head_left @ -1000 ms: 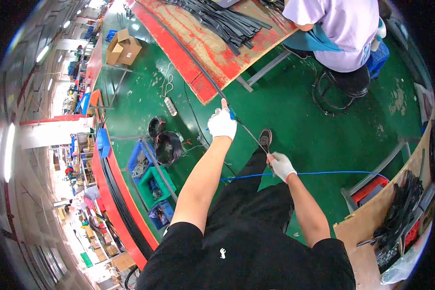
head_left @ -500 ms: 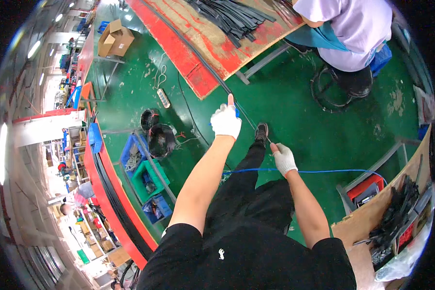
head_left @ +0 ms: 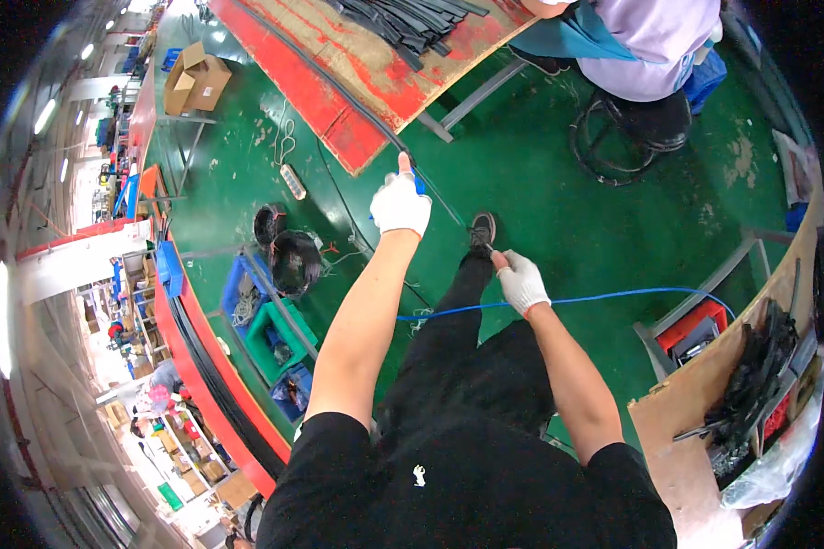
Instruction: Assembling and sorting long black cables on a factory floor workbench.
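My left hand (head_left: 400, 203), in a white glove, is closed at the end of a long black strip (head_left: 339, 84) just off the table corner. A small blue thing (head_left: 419, 182) shows beside its fingers; its kind is unclear. From there a thin, wire-like line (head_left: 444, 203) stretches down to my right hand (head_left: 522, 282). That hand, gloved in white as well, is closed around the near end of the line with the thumb on top. Whether the line is a wire or a thin rod cannot be made out. A blue cord (head_left: 604, 297) crosses below my right hand.
Ahead stands a red-topped table (head_left: 352, 142) bearing a pile of black strips (head_left: 403, 23). A seated person (head_left: 645, 46) is at its right side. Black buckets (head_left: 295, 261) and a green crate (head_left: 279, 343) stand left. A cluttered wooden bench (head_left: 687, 403) lies right.
The view has shifted, so table and bench sit farther left and higher. Both hands keep their grips and appear slightly farther apart along the thin line.
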`<state>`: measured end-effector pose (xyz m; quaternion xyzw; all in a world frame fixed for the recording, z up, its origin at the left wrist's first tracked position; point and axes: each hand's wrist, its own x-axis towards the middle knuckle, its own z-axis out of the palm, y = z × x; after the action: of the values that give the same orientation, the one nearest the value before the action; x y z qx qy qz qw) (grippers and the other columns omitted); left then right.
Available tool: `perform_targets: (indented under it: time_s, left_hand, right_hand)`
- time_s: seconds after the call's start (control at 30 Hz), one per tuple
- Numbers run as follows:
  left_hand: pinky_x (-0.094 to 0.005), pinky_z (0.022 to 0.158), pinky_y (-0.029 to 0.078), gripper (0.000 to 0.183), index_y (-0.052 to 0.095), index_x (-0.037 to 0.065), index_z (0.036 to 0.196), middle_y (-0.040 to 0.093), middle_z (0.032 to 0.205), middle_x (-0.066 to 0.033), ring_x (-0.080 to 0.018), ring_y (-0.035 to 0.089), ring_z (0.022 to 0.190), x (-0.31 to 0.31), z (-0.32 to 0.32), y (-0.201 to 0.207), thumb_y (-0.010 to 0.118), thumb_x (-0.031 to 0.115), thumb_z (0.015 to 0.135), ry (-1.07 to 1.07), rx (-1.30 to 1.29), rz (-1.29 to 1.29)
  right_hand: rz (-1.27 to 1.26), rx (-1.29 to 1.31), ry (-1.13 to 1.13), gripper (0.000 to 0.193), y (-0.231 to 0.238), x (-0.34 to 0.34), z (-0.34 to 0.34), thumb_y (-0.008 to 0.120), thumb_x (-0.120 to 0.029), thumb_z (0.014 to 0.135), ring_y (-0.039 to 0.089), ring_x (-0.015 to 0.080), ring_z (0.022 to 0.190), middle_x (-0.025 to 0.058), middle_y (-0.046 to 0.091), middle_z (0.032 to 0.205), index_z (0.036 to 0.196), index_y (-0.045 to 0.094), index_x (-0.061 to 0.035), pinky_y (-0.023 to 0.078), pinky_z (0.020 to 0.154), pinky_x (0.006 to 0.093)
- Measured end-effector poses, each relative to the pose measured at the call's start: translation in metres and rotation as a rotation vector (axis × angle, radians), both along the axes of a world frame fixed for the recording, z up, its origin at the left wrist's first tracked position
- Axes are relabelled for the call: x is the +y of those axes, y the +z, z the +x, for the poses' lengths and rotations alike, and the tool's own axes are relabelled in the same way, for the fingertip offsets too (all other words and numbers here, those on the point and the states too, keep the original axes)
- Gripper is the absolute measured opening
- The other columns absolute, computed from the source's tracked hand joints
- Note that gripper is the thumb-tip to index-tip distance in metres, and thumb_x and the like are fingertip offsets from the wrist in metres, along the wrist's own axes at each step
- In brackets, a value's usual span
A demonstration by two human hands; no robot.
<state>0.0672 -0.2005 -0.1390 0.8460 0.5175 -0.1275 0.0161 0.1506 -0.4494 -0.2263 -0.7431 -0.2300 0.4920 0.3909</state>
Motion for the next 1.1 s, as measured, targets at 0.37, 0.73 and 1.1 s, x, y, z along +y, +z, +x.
perform_targets:
  time_s: [0.37, 0.73, 1.1]
  left_hand:
    - [-0.0454, 0.092, 0.059, 0.087, 0.033, 0.013, 0.167, 0.067, 0.122, -0.0195, -0.036, 0.072, 0.103, 0.013, -0.01, -0.011, 0.069, 0.025, 0.088, -0.006, 0.039, 0.001]
    - [-0.0442, 0.094, 0.057, 0.095, 0.029, 0.015, 0.169, 0.068, 0.122, -0.0179, -0.035, 0.072, 0.105, 0.018, -0.016, -0.011, 0.073, 0.028, 0.086, -0.039, 0.088, -0.032]
    - [-0.0472, 0.091, 0.058, 0.091, 0.034, 0.014, 0.166, 0.067, 0.12, -0.019, -0.0359, 0.072, 0.103, 0.031, -0.016, -0.018, 0.074, 0.026, 0.084, -0.105, -0.001, 0.01]
  right_hand:
    - [0.029, -0.01, 0.018, 0.048, -0.007, 0.001, -0.025, 0.054, -0.048, 0.107, 0.07, 0.0452, 0.092, 0.0241, 0.073, 0.092, 0.103, 0.071, -0.0026, 0.052, 0.08, 0.0495]
    - [0.006, -0.008, -0.022, 0.048, -0.011, -0.008, -0.021, 0.056, -0.047, 0.106, 0.068, 0.0482, 0.098, 0.0287, 0.071, 0.098, 0.105, 0.071, -0.001, 0.052, 0.083, 0.0488]
    - [-0.033, -0.007, -0.047, 0.047, -0.001, -0.013, -0.026, 0.057, -0.045, 0.106, 0.068, 0.0478, 0.096, 0.0287, 0.071, 0.096, 0.105, 0.07, 0.0, 0.052, 0.083, 0.0487]
